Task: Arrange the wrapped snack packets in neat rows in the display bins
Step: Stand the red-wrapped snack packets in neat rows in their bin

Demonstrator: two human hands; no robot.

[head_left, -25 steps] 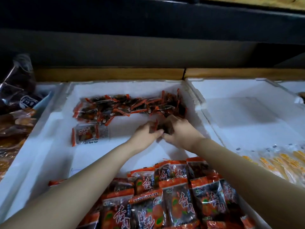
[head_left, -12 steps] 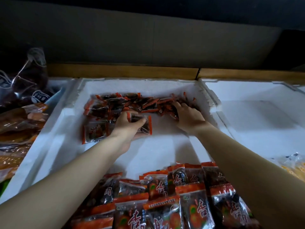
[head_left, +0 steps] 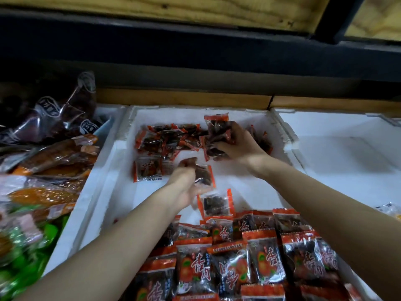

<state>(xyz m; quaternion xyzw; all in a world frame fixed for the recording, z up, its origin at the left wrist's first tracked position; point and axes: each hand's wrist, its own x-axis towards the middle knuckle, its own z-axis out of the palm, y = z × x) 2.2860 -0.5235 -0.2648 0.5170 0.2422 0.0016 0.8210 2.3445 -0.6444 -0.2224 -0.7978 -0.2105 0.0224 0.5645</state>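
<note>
A white foam bin (head_left: 104, 170) holds red-edged clear snack packets. Along its far wall lies a loose row of packets (head_left: 167, 140). My right hand (head_left: 238, 146) grips a small bunch of packets (head_left: 217, 131) at the right end of that row, one standing upright above the fingers. In the bin's middle, my left hand (head_left: 184, 183) pinches a single packet (head_left: 204, 175). One packet (head_left: 147, 168) lies flat under the row at left. Another loose packet (head_left: 216, 204) lies just below my left hand. Neat rows of packets (head_left: 249, 257) fill the bin's near part.
Left of the bin sit piles of other bagged snacks (head_left: 43, 153), dark, orange and green. To the right stands a second white foam bin (head_left: 338, 159) with a few yellow packets (head_left: 390, 210) at its near edge. A wooden ledge (head_left: 184, 98) runs behind.
My right hand has gathered a bunch of packets from the far row and lifted them. My left hand has drawn back toward me with one packet. A loose packet now lies below it.
</note>
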